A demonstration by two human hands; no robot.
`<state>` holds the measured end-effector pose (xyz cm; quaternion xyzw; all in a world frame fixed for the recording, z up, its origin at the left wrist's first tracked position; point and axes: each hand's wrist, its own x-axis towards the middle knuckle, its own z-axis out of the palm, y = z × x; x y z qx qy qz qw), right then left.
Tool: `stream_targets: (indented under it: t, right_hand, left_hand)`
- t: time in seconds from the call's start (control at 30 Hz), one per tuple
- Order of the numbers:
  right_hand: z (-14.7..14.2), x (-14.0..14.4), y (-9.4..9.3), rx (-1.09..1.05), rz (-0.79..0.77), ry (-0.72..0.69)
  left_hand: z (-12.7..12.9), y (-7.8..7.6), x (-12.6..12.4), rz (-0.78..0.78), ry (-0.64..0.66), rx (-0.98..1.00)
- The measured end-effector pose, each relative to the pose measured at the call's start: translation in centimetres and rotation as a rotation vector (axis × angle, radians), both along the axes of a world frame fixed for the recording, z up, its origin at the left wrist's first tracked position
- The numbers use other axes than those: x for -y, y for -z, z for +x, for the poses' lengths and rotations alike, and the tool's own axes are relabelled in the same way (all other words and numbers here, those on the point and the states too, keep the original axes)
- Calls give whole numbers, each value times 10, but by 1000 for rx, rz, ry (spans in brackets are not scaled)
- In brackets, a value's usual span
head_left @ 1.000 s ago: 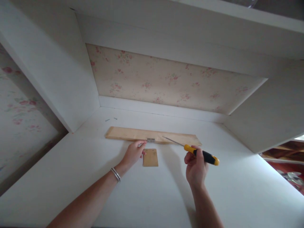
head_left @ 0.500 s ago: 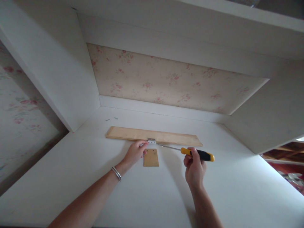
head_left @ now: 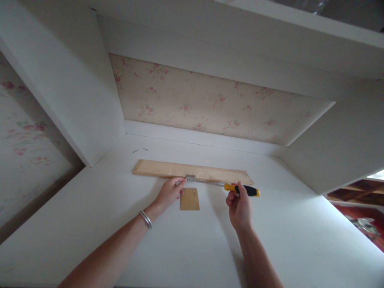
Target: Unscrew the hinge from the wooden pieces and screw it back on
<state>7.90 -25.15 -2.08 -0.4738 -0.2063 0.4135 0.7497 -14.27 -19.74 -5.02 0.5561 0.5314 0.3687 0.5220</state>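
Note:
A long wooden board (head_left: 162, 168) lies on the white surface, with a small metal hinge (head_left: 190, 178) at the middle of its near edge. My left hand (head_left: 168, 193) pinches the hinge's left end with the fingertips. In my right hand (head_left: 240, 206) is a screwdriver (head_left: 242, 189) with a yellow and black handle, its shaft pointing left. The shaft's end reaches the right side of the hinge; whether it touches a screw is too small to tell. Just below the hinge a small wooden piece (head_left: 190, 199) with little holes lies flat, close to my left fingers.
Two small screw-like pieces (head_left: 140, 150) lie behind the board's left end. White panels (head_left: 69, 92) rise at left and right, and a shelf (head_left: 240, 28) hangs overhead. Flowered wallpaper (head_left: 192, 100) covers the back. Shelving with red (head_left: 357, 216) shows at far right.
My right hand has moved the screwdriver a little left and up, so its shaft now meets the hinge's right side. My left hand stays at the hinge.

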Motion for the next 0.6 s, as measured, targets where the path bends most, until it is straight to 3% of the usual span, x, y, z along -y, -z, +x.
stream_targets:
  t: [0.6]
  right_hand:
    - [2,-3,5,-79,4,-117]
  left_hand:
    - [-2,1,-2,22,26,6]
